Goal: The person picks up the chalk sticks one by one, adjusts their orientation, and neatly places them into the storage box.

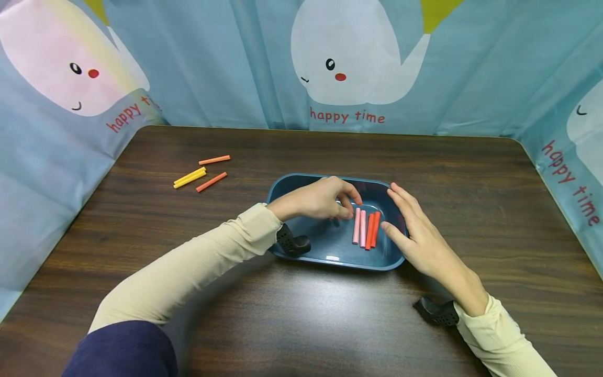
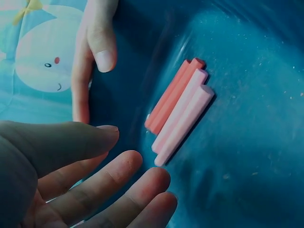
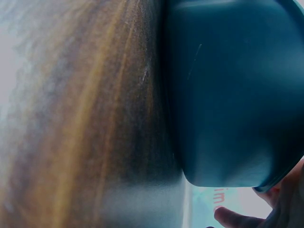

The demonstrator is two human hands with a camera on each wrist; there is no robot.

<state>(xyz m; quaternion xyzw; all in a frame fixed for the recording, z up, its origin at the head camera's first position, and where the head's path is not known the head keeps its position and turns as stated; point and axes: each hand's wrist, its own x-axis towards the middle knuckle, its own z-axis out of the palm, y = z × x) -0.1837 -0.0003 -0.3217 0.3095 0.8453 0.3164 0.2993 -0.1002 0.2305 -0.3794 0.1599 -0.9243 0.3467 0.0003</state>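
A dark blue tray [image 1: 306, 262] stands on the table. Inside, two pink sticks [image 1: 356, 226] and two red-orange sticks [image 1: 372, 230] lie side by side; they look like chalk or crayons. My left hand [image 1: 325, 199] hovers over the tray just beside the pink sticks. In the left wrist view its fingers [image 2: 126, 166] are loosely bent, apart from the sticks, with nothing between them and the thumb. My right hand [image 1: 416, 235] is at the tray's right rim, fingers extended and thumb over the inside. Whether it presses the rim is unclear.
Toward the back left of the table [image 1: 330, 324] lie two yellow sticks [image 1: 190, 178] together, with an orange stick [image 1: 214, 159] behind and another orange stick [image 1: 211, 182] to their right. A blue whale-print curtain [image 1: 198, 68] surrounds the table's back and sides.
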